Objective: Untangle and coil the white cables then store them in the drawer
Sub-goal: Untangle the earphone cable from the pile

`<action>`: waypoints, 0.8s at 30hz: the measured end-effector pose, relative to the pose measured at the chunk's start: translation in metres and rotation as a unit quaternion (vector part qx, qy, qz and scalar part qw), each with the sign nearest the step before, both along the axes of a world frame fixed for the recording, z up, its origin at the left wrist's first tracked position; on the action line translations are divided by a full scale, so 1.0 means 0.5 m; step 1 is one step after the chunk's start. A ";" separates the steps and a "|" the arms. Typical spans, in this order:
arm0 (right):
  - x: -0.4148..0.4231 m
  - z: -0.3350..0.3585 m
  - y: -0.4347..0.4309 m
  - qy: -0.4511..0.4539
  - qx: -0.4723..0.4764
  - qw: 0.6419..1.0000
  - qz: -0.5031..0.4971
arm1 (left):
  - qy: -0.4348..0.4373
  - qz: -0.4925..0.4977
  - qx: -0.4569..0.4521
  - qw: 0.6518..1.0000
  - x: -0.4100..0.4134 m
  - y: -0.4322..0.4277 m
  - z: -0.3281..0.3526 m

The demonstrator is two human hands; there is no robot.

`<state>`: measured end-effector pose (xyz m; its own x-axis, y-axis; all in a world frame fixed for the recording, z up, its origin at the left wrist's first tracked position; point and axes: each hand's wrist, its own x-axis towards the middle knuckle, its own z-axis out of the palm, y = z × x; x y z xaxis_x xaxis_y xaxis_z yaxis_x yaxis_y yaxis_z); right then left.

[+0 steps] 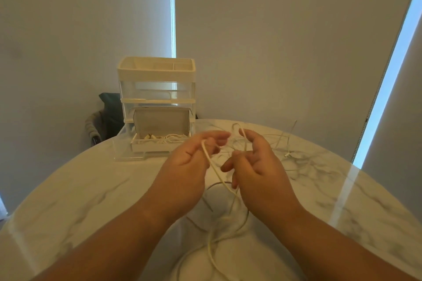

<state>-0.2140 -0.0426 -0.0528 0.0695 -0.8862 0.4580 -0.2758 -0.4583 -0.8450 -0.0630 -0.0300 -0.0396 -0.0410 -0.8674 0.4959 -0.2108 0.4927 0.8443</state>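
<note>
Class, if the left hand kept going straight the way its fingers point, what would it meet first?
Probably the white cable looped over the right hand, though depth is unclear.

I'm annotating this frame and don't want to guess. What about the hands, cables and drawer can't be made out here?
Head view:
Left hand: fingertips motion-blurred; which fingers form the grip on the white cable is unclear.
Right hand: its own back hides whether it pinches the cable.
Same cable: lower end cut off by the bottom edge.
Loose cables behind the hands: too thin and blurred to count.
Drawer: contents too small to identify.
</note>
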 end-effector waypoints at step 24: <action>-0.039 0.020 -0.042 -0.241 0.170 0.954 0.051 | 0.161 -0.098 0.268 0.945 0.018 -0.014 0.008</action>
